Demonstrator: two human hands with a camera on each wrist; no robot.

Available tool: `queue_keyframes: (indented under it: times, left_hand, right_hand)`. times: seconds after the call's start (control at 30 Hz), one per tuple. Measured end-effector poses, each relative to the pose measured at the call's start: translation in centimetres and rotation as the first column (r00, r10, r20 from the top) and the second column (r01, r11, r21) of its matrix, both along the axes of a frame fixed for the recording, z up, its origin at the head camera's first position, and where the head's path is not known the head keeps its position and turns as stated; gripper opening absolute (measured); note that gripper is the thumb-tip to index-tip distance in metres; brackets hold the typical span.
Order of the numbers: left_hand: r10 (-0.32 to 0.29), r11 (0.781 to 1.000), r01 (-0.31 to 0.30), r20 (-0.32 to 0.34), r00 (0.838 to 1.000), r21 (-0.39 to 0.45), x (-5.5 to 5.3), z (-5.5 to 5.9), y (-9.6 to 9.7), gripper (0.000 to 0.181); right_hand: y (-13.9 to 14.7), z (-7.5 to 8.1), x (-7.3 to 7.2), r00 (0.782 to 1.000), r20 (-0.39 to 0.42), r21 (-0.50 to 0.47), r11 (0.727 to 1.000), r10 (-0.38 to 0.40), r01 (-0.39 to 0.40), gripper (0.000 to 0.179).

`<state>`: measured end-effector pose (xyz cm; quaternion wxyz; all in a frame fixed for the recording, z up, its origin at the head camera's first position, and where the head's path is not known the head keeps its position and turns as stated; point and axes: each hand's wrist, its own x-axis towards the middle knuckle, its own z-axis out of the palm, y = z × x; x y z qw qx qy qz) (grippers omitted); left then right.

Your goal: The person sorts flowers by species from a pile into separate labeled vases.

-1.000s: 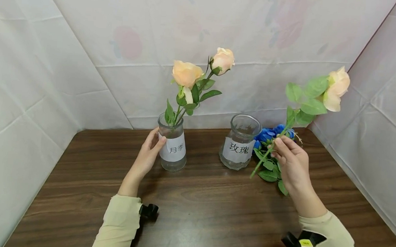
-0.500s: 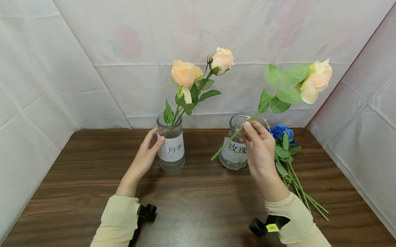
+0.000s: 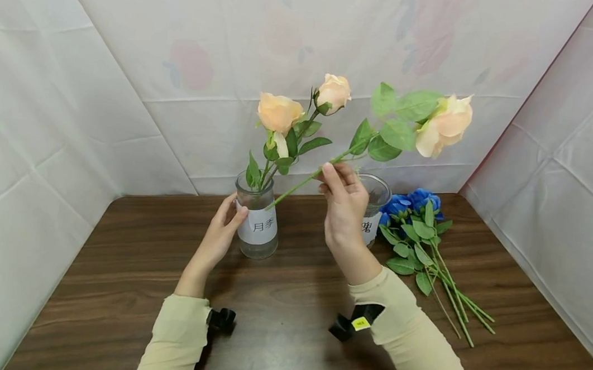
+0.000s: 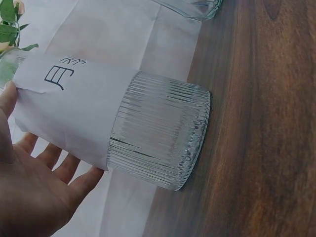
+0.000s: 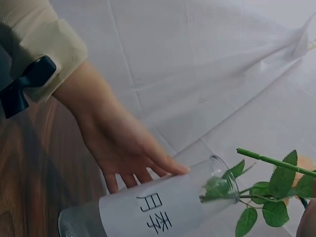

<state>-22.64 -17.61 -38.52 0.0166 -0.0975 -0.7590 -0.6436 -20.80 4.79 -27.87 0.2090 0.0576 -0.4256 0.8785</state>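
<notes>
My left hand (image 3: pixel 217 232) holds the side of a clear glass vase (image 3: pixel 257 249) with a white handwritten label (image 4: pixel 74 98). The thumb lies near the label's upper edge, the other fingers around the vase's left side. Two peach roses (image 3: pixel 279 112) stand in this vase, leaning right. My right hand (image 3: pixel 346 213) pinches the green stem of another peach rose (image 3: pixel 445 126) between thumb and fingers. That rose is tilted, bloom to the upper right. Its stem end (image 5: pixel 242 151) appears near the vase's mouth in the right wrist view.
A second labelled glass vase (image 3: pixel 378 192) stands to the right, partly hidden by my right hand. Blue artificial flowers (image 3: pixel 420 201) with green stems lie beside it on the wooden table (image 3: pixel 279 329). White cloth (image 3: pixel 218 136) hangs behind and at both sides.
My right hand has moved left with the peach rose, from above the blue flowers to between the two vases. The rose now leans flatter. My left hand stays on its vase.
</notes>
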Motion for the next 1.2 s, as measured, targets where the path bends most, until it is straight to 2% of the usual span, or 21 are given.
queue_keyframes:
  times: [0.37, 0.7, 1.0, 1.2]
  left_hand:
    - [-0.006, 1.0, 0.006, -0.001, 1.0, -0.006, 0.1, 0.1, 0.2, 0.057]
    - [-0.011, 1.0, 0.011, 0.003, 1.0, -0.003, 0.2, 0.3, 0.1, 0.057]
    - [-0.002, 1.0, 0.002, 0.002, 1.0, 0.011, 0.0, 0.1, 0.2, 0.056]
    - [0.005, 1.0, -0.005, 0.005, 1.0, 0.012, 0.0, 0.1, 0.1, 0.056]
  right_hand:
    - [-2.6, 0.3, -1.9, 0.999, -0.018, -0.046, 0.998, -0.032, 0.031, 0.015]
    - [-4.2, -1.6, -3.2, 0.999, 0.01, 0.008, 0.999, -0.038, 0.038, 0.017]
    - [-5.5, -3.4, -4.4, 0.994, 0.035, 0.162, 0.982, -0.099, 0.092, 0.011]
    - [-6.1, -4.1, -5.1, 0.996, 0.045, 0.171, 0.983, -0.079, 0.07, 0.013]
